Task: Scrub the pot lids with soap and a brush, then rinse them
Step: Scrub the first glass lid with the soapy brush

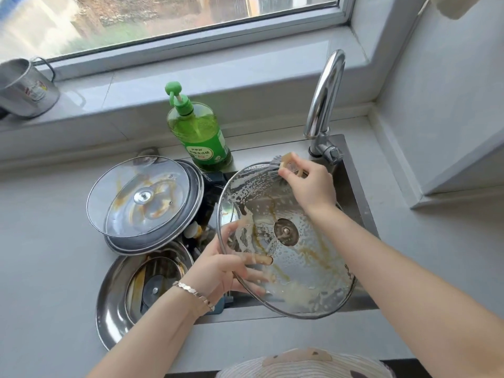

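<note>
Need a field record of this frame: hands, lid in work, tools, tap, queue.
left hand: grips the near-left edge of the soapy glass lid, held tilted over the sink
right hand: holds the brush, bristles on the lid's far rim
lid state: suds and brown streaks, not rinsed
soap bottle: upright behind the sink
faucet: no water visible
queue: stained glass lid stacked on a steel lid; a second steel lid nearer, all left of the sink
</note>
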Action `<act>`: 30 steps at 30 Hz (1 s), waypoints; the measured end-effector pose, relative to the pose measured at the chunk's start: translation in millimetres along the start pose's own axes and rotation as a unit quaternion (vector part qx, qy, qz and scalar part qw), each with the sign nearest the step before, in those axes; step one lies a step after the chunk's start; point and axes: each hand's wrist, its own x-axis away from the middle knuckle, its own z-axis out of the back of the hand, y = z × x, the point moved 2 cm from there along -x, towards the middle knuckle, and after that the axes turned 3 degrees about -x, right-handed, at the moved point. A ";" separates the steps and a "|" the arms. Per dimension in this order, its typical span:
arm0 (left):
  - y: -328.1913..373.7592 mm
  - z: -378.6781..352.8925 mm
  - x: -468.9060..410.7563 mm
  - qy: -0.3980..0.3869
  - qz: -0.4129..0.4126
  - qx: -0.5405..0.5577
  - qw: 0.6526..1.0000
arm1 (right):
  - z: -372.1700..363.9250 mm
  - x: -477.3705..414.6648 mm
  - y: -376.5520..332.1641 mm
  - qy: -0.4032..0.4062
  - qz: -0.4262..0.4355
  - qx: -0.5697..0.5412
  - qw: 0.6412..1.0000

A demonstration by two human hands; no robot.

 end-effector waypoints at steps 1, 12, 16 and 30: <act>-1.1 -0.8 -1.4 0.003 -0.001 -0.005 1.000 | -0.7 2.4 -1.0 -0.012 0.005 -0.002 1.000; -0.7 6.9 -8.7 0.048 -0.031 0.011 0.998 | 1.9 41.8 45.6 -0.123 0.023 0.077 0.989; -0.3 8.4 -9.3 0.059 -0.035 0.004 0.998 | 12.5 43.8 54.1 -0.112 -0.012 0.032 0.993; 1.3 13.8 -8.8 0.070 -0.029 0.107 0.991 | 64.8 41.4 123.7 -0.046 -0.324 -0.232 0.916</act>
